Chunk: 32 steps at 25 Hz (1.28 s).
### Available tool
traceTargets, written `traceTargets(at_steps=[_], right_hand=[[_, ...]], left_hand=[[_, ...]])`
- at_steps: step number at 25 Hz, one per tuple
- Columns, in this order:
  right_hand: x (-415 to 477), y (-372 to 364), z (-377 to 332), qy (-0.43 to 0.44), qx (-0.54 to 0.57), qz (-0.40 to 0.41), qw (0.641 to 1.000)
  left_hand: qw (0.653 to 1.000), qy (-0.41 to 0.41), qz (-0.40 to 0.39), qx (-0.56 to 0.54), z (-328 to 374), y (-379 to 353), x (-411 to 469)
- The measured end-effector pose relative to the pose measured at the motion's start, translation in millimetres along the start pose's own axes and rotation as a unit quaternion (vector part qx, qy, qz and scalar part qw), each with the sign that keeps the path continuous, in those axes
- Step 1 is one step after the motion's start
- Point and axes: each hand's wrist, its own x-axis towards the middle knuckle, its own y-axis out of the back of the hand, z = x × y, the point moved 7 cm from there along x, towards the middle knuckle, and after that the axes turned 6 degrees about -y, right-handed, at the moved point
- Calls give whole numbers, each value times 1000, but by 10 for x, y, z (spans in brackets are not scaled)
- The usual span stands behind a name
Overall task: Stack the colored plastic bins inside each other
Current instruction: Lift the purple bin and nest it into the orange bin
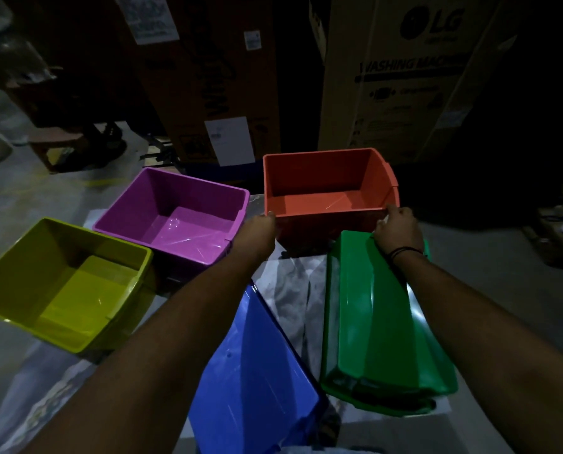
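Observation:
Several empty plastic bins stand on a marbled table [290,283]. The red bin [319,188] is at the far middle; my left hand [262,226] grips its near-left rim corner and my right hand [399,227] grips its near-right rim corner. A purple bin [175,217] sits to its left, and a yellow-green bin [60,283] is at the near left. Close to me a blue bin [257,381] and a green bin [381,322] show their outer walls, tilted or on their sides. My right wrist passes over the green bin.
Tall cardboard boxes stand right behind the table: a washing machine box [404,77] at the right and a brown box [214,77] in the middle. Dark clutter and a stool lie on the floor at the left. More clutter sits at the far right.

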Motion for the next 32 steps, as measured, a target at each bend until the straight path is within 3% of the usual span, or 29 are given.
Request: traceTargets(at_steps=[3, 6, 11, 15, 18, 21, 28, 32], right_hand=[[-29, -5, -4, -14, -23, 19, 999], [-167, -17, -150, 0, -28, 73, 997], [-667, -97, -981, 183, 23, 137, 973], [-1266, -485, -1797, 313, 93, 49, 944], [-1571, -881, -2223, 275, 139, -89, 947], [-1789, -1224, -2554, 247, 83, -186, 947], [-1971, -1545, -2940, 232, -54, -183, 954], [-1917, -1447, -3021, 244, -13, -137, 960]], left_hand=[[1000, -6, 5, 9, -25, 25, -63], [996, -17, 65, 54, -99, 188, -208], [986, -37, 147, 69, -375, 436, -495], [983, 62, 145, 100, -984, 486, -787], [976, 116, 119, 144, -1365, 486, -977], [978, 119, 106, 131, -1585, 473, -1114], [989, 63, 119, 53, -1912, 378, -1291], [991, 34, 126, 27, -1990, 420, -1363]])
